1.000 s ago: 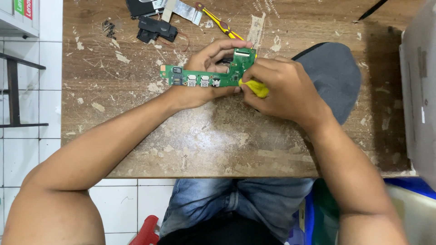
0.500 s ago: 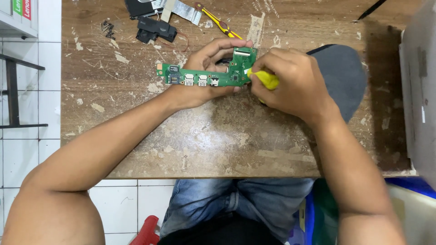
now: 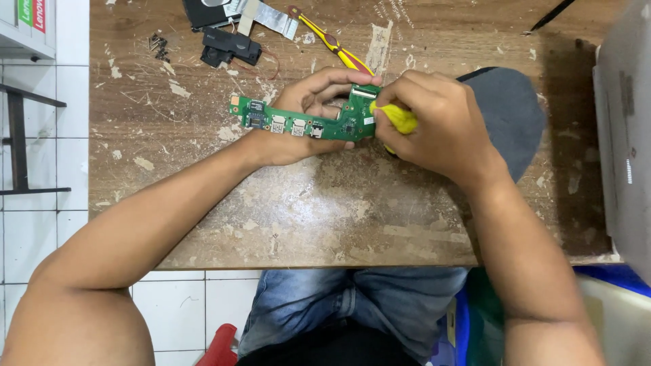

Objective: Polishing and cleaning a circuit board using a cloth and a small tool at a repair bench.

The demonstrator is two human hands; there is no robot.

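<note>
Holding board [image 3: 308, 124] in your left hand [image 3: 305, 125]; right hand [image 3: 434, 129] pinches yellow tool [image 3: 397, 118] at board's right end, table [image 3: 305, 203] bare below.

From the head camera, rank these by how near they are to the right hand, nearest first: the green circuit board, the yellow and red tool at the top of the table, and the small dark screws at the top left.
From the right hand:
1. Green circuit board: touching it, just to its left.
2. Yellow and red tool: above and left, lying on the wooden table.
3. Small dark screws: far upper left.
</note>
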